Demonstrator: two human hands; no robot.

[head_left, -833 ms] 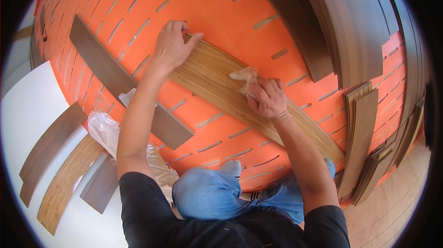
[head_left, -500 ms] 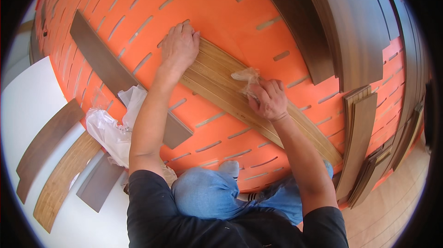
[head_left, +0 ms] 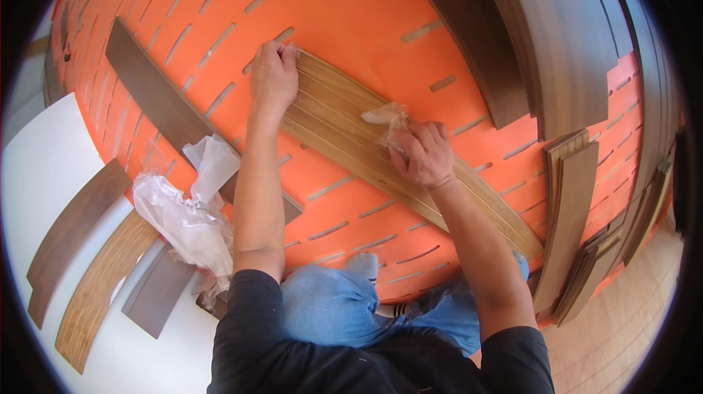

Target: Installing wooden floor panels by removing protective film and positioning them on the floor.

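A light-brown wooden plank with long lengthwise lines lies diagonally before me. My left hand is closed at its upper end, a small piece of clear film at the fingertips. My right hand is closed on crumpled clear plastic wrap over the middle of the plank. A grey-brown plank lies to the left, white crumpled plastic sheeting over and beside its lower part.
Orange slotted underlay covers the floor. Large dark planks lie upper right, a short stack below them. Several planks rest on a white surface at lower left. My bent legs are at the lower edge, bare wooden flooring lower right.
My left hand shifted about the plank's upper end and its fingers curled in; the left forearm swung rightward, showing more white plastic. My right hand stayed nearly in place.
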